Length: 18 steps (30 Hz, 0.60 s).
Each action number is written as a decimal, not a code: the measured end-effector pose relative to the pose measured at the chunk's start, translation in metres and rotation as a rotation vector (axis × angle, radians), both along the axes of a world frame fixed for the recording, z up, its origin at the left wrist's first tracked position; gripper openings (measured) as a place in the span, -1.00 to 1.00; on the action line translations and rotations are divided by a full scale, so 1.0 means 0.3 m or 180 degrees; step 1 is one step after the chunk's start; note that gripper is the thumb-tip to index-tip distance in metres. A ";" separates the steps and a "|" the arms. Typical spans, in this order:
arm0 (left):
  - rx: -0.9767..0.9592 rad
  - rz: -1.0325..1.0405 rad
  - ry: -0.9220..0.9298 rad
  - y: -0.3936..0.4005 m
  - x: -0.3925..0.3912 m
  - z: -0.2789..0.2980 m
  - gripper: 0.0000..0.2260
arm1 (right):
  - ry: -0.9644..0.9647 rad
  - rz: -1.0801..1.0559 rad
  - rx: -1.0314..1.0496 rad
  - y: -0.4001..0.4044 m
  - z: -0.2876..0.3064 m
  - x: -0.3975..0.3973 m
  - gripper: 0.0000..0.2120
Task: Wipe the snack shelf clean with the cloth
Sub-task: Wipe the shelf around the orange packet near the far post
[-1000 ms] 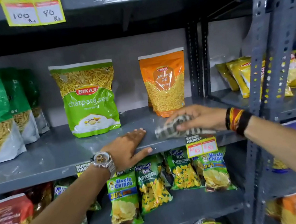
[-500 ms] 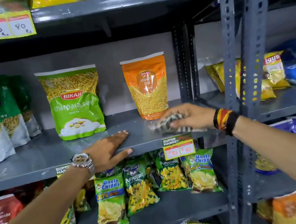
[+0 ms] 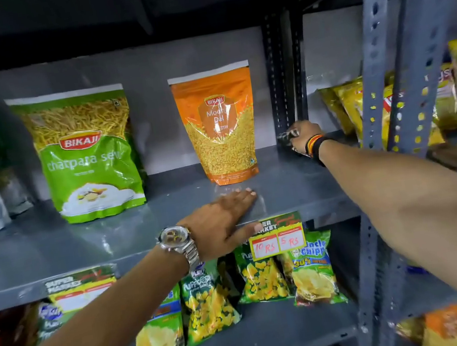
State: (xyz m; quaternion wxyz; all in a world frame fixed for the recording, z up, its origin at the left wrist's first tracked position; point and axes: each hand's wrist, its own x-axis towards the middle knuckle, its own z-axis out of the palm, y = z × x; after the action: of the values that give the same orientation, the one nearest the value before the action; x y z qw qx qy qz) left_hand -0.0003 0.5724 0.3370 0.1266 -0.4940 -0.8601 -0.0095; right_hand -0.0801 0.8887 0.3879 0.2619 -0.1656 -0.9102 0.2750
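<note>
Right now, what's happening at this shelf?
A person is wiping a grey snack shelf. The right hand holds a striped cloth at the back right corner, beside the orange packet. The left hand rests flat on the front edge, near the green packet.

— What can you read on the middle shelf (image 3: 298, 192)?
— The green pouch (image 3: 85, 155) says "BIKAJI" and "chatpata sev"; the orange pouch (image 3: 219, 126) says "BIKAJI" and "Moong Dal".
— And on the shelf's front edge?
— A price tag (image 3: 277, 239) headed "SUPER MARKET", handwritten "10 RS" and "5 RS".
— Below it?
— A chips packet (image 3: 313, 272) reads "Uncle Chipps" and "30%"; a green packet (image 3: 208, 303) reads "Puffcorn".
</note>
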 end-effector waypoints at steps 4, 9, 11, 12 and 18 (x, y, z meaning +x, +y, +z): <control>-0.0010 0.0004 -0.0024 0.005 0.002 -0.003 -0.30 | -0.0573 -0.0080 0.0139 0.045 -0.036 -0.111 -0.73; -0.0031 -0.0051 -0.0098 0.008 -0.004 -0.001 -0.25 | -0.0871 0.0673 0.0459 0.023 -0.041 -0.223 -0.77; -0.0034 -0.0088 -0.0101 0.007 -0.005 -0.001 -0.26 | -0.0893 0.0835 0.0485 0.001 -0.044 -0.230 -0.73; -0.0030 -0.0098 -0.0108 0.006 -0.005 -0.001 -0.25 | -0.0858 0.0910 0.0452 -0.015 -0.040 -0.212 -0.73; -0.0090 -0.0075 -0.0154 0.000 0.005 0.006 -0.19 | -0.0798 0.1160 0.0350 -0.084 -0.027 -0.002 -0.70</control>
State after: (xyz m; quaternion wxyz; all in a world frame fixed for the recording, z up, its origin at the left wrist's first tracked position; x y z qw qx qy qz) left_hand 0.0011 0.5724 0.3389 0.0986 -0.5055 -0.8571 -0.0108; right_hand -0.0807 0.8633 0.3797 0.1013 -0.0168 -0.9641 0.2450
